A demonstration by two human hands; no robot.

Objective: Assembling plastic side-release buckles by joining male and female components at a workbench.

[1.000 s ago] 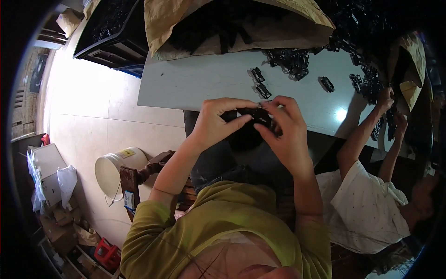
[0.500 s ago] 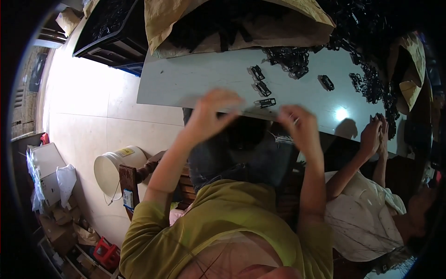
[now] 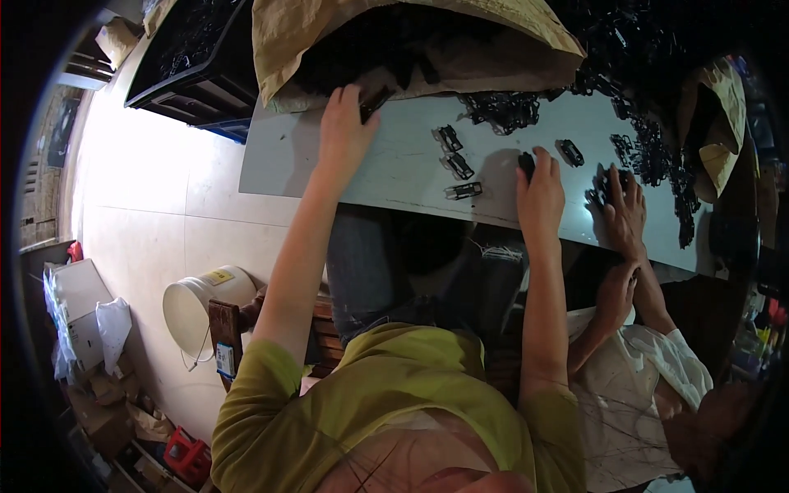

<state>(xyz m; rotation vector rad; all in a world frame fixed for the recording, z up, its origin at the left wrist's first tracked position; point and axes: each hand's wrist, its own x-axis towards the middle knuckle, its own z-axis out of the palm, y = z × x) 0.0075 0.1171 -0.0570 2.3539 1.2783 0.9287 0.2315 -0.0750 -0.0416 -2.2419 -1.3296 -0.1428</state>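
At the mouth of a brown paper sack [image 3: 283,49], my left hand [image 3: 341,135] has a small black plastic part [image 3: 376,104] between thumb and fingers. My right hand [image 3: 542,193] is over the grey-white table, its fingers closed on another black plastic part [image 3: 526,164], mostly covered by the hand. Between my hands, several slotted black parts [image 3: 459,167] lie in a loose row. One more black part [image 3: 569,152] lies just beyond my right hand. Dark pieces fill the sack, though their shapes are hard to make out.
Heaps of black parts [image 3: 503,111] cover the table's far and right sides. To my right, a co-worker's hand [image 3: 626,214] reaches among them. A second paper sack [image 3: 723,123] stands at far right. A black crate [image 3: 197,74] stands left; a white bucket [image 3: 209,304] lies on the floor.
My left hand has moved up and away to the sack's mouth. My right hand has gone forward over the table onto a black part. The co-worker's hand has reached onto the table.
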